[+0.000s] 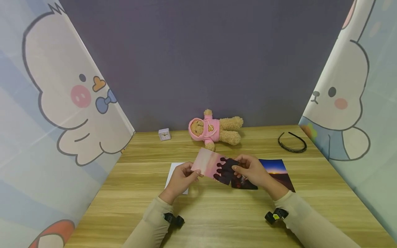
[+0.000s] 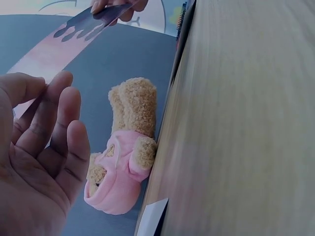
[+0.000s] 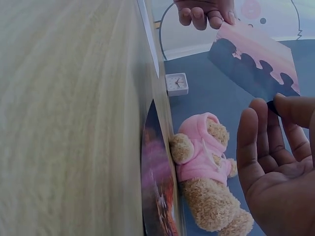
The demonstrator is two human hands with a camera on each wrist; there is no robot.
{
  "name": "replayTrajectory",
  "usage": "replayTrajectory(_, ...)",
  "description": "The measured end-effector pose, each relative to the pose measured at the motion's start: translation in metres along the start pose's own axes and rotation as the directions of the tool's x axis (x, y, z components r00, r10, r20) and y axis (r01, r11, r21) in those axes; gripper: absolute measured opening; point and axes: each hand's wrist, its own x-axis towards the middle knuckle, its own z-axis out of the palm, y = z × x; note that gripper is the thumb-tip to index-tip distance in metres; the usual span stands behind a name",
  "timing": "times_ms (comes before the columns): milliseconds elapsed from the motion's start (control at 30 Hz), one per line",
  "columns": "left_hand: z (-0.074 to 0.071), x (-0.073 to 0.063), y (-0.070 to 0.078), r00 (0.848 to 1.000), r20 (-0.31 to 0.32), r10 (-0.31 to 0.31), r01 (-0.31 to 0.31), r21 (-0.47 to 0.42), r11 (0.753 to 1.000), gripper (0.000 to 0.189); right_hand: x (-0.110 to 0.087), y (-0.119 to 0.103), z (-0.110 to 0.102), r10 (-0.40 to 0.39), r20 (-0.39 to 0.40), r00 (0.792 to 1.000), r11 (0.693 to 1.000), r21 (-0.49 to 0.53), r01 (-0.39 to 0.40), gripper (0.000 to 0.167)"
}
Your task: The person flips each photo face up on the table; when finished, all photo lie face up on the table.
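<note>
Between both hands, raised over the table, is a photo [image 1: 214, 165] of dark silhouetted people against a pink sky. My left hand [image 1: 182, 179] pinches its left corner between thumb and forefinger. On the opposite side, the right hand [image 1: 252, 170] grips the dark edge, thumb on top. The left wrist view shows the photo [image 2: 54, 51] tilted above the left fingers [image 2: 69, 103]. In the right wrist view the photo [image 3: 258, 64] spans from one hand to the other. A white sheet [image 1: 173, 172] lies partly hidden beneath the left hand.
A sunset photo [image 1: 276, 168] and a darker photo [image 1: 243, 183] lie on the table by the right hand. Along the back are a small square clock [image 1: 164, 134], a teddy bear [image 1: 214, 129] in a pink hoodie and a black headband [image 1: 292, 150]. Cartoon-printed cloths flank both sides.
</note>
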Motion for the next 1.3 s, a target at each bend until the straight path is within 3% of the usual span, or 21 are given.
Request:
replayTrajectory(500, -0.0007, -0.0005, -0.0008, 0.999, -0.033, 0.017, -0.017, 0.011, 1.0, 0.01, -0.0026, 0.006, 0.0045, -0.016, 0.038, 0.999, 0.999, 0.032, 0.015, 0.015)
replayTrajectory(800, -0.0011, -0.0005, 0.0004, 0.998, -0.061, 0.009, -0.005, 0.068, 0.998, 0.015, -0.0024, 0.0064, 0.0048, -0.017, 0.041, 0.999, 0.999, 0.038, 0.016, 0.016)
replayTrajectory(1300, -0.0002, -0.0009, 0.005, 0.99, -0.142, 0.009, 0.005, 0.097, 0.995, 0.026, -0.0028, 0.0105, 0.0068, -0.051, 0.033, 0.998, 0.999, 0.012, 0.05, 0.015)
